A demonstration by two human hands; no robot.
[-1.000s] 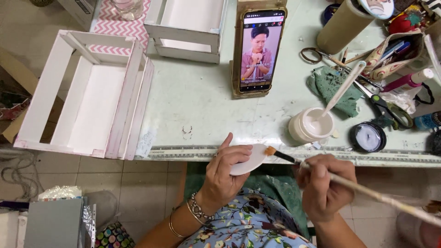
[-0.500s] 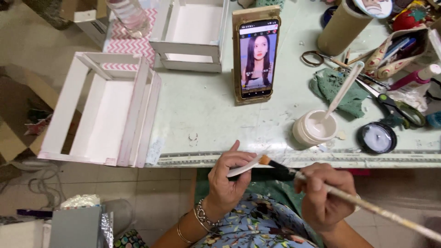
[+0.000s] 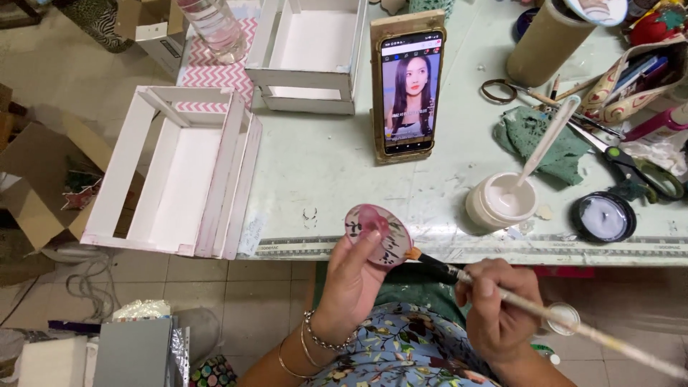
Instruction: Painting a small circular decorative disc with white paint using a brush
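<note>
I see left hand pinching pink oval disc; right hand clasps paintbrush, bristles touching disc's right edge (handle trailing right).

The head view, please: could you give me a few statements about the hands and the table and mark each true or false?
1. The left hand holds a small pink oval piece. True.
2. The right hand holds scissors. False: it holds a paintbrush; the scissors lie on the table.
3. The brush tip is at the oval piece's edge. True.
4. The jar of white paint is lidded. False: it is open, with a stick standing in it.
5. The phone lies flat. False: it stands propped upright.
</note>
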